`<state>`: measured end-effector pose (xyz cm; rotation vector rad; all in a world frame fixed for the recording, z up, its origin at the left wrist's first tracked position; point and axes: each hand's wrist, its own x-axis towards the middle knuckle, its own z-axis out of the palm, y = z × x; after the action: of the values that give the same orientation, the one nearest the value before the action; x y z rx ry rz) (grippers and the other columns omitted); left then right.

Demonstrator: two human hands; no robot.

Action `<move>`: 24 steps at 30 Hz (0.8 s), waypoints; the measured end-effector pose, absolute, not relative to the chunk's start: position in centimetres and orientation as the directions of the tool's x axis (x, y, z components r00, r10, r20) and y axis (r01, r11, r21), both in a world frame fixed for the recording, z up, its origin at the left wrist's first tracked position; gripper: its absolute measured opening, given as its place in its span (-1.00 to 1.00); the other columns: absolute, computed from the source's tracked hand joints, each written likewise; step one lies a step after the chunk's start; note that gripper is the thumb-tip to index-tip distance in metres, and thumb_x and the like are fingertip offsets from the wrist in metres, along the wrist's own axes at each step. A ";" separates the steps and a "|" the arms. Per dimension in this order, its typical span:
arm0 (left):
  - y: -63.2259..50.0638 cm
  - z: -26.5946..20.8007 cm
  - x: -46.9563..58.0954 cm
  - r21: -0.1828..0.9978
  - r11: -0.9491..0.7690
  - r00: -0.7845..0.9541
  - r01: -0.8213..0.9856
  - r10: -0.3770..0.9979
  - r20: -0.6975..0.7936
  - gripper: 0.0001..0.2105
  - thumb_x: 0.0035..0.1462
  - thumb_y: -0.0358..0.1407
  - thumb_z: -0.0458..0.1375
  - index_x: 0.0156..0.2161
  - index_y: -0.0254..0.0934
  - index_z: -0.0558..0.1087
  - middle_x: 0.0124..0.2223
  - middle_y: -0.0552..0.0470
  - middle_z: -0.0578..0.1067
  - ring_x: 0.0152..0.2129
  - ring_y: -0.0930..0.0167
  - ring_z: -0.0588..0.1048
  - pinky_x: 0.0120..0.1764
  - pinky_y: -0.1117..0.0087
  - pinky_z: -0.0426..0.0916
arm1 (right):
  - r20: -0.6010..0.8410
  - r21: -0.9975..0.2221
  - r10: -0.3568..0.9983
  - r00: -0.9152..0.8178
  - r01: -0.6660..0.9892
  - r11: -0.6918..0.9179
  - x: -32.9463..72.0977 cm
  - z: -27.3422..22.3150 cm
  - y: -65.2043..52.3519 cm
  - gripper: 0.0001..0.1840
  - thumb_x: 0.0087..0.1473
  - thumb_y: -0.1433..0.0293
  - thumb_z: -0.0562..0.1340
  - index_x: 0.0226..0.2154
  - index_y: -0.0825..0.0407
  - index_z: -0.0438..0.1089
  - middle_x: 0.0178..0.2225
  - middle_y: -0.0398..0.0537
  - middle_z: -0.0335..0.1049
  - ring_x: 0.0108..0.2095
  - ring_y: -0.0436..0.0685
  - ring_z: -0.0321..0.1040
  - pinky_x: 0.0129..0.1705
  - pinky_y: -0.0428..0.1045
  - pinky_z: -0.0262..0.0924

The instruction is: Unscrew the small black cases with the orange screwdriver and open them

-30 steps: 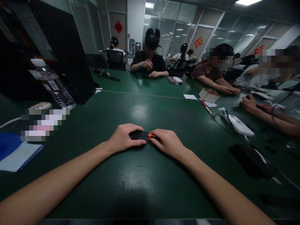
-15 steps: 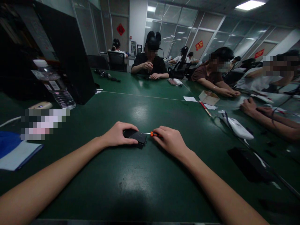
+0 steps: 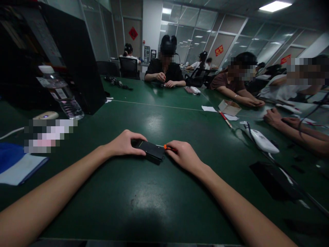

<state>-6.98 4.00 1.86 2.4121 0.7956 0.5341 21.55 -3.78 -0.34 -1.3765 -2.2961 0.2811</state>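
Note:
My left hand (image 3: 126, 143) is closed round the left end of a small black box-like case (image 3: 154, 151), thumb on the near side and fingers on the far side. The case is held just over or on the green table; I cannot tell which. In my right hand (image 3: 185, 154) is a screwdriver (image 3: 168, 148) with an orange and black handle. Its thin metal shaft points left along the far edge of the case. Whether the tip touches the case is hard to make out.
A plastic bottle (image 3: 63, 94) stands at left beside a black cabinet (image 3: 84, 68). A blue-and-white packet (image 3: 28, 168) lies nearer. On the right are a white power strip (image 3: 262, 139), a black object (image 3: 273, 180), a red pen-like stick (image 3: 225, 119) and a small box (image 3: 229, 107). Several people sit around the green table (image 3: 154, 195).
My left hand has shifted slightly left, and more of the black case now shows beyond its fingers. The screwdriver's shaft now lies along the case's far edge, with less of it visible.

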 end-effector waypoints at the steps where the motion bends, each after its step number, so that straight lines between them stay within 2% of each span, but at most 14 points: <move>1: 3.9 1.6 -6.8 0.608 -0.678 0.739 0.414 0.640 0.210 -0.52 -0.02 -0.02 0.42 -0.06 -0.30 0.62 -0.21 -0.02 0.66 -0.32 0.33 0.60 -0.23 0.41 0.37 | 0.269 -0.387 0.875 -0.403 0.786 0.482 21.5 -0.4 -3.8 -0.86 0.25 0.42 0.22 -0.18 0.03 0.51 -0.23 0.00 0.56 -0.24 0.12 0.47 -0.16 -0.02 0.27; 7: 3.1 0.6 -5.9 0.623 -0.670 0.701 0.403 0.664 0.261 -0.53 -0.02 -0.02 0.42 -0.08 -0.30 0.62 -0.22 -0.02 0.65 -0.33 0.33 0.59 -0.24 0.40 0.37 | 0.247 -0.372 0.902 -0.354 0.825 0.426 21.9 -0.7 -3.6 -0.83 0.24 0.43 0.21 -0.18 0.04 0.52 -0.23 -0.01 0.57 -0.24 0.14 0.48 -0.18 0.00 0.26; 10: 3.0 0.7 -5.9 0.610 -0.677 0.698 0.410 0.664 0.268 -0.56 0.00 -0.03 0.42 -0.08 -0.28 0.61 -0.25 0.01 0.65 -0.37 0.36 0.58 -0.27 0.41 0.36 | 0.226 -0.402 0.926 -0.304 0.837 0.373 22.3 -0.5 -3.7 -0.84 0.22 0.41 0.23 -0.19 0.03 0.53 -0.23 -0.02 0.58 -0.23 0.14 0.49 -0.17 0.00 0.26; 17: 2.5 0.8 -6.1 0.611 -0.681 0.695 0.404 0.663 0.280 -0.58 0.02 -0.06 0.42 -0.07 -0.26 0.60 -0.22 0.02 0.65 -0.35 0.36 0.58 -0.26 0.42 0.35 | 0.168 -0.433 0.960 -0.223 0.858 0.275 22.2 0.1 -4.3 -0.83 0.25 0.30 0.24 -0.18 0.00 0.53 -0.21 -0.03 0.59 -0.20 0.16 0.51 -0.15 0.00 0.27; 20: 2.5 0.7 -6.1 0.607 -0.685 0.692 0.404 0.663 0.287 -0.60 0.04 -0.08 0.41 -0.06 -0.25 0.60 -0.19 0.01 0.65 -0.33 0.35 0.58 -0.23 0.41 0.36 | 0.160 -0.387 0.962 -0.222 0.882 0.268 21.9 0.2 -4.5 -0.80 0.27 0.27 0.23 -0.14 -0.02 0.51 -0.17 -0.05 0.59 -0.16 0.16 0.51 -0.14 -0.01 0.27; 24: 2.4 0.6 -6.1 0.602 -0.690 0.694 0.402 0.659 0.292 -0.60 0.04 -0.07 0.41 -0.06 -0.26 0.60 -0.19 -0.01 0.66 -0.32 0.35 0.58 -0.24 0.41 0.37 | 0.149 -0.224 0.960 -0.237 0.938 0.266 21.3 0.7 -4.9 -0.74 0.33 0.24 0.16 -0.08 -0.02 0.48 -0.12 -0.01 0.56 -0.15 0.16 0.51 -0.22 -0.02 0.26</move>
<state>-6.14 2.43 0.64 2.4012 0.8145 0.6832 21.32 -4.94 0.72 -1.7575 -2.2832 0.1267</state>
